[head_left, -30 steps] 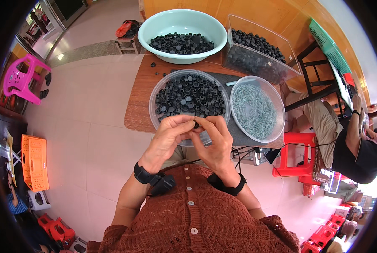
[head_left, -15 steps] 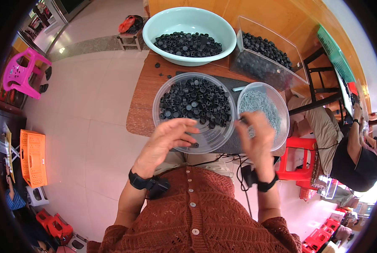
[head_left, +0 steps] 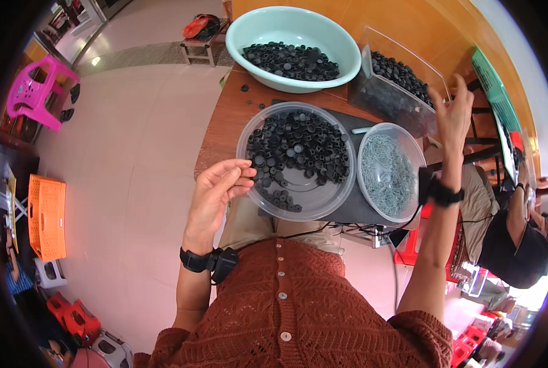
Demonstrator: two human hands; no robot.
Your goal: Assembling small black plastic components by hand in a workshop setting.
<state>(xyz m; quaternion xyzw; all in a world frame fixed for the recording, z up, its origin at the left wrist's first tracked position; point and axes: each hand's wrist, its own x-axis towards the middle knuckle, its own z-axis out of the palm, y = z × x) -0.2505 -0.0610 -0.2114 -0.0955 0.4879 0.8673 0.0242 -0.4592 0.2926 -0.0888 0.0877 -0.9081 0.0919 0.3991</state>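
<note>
Left hand is hovering, fingers loosely spread and holding nothing, its fingertips touching the near-left rim of the round clear bowl of black caps. Right hand is reaching up, fingers spread, over the clear rectangular bin, lying lengthwise away from the person. Bowl of screws is sitting between them; teal basin beyond.

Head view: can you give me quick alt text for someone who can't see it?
A person's left hand rests at the rim of a clear bowl of black caps, while the right hand is raised open over a clear bin of more caps.
</note>
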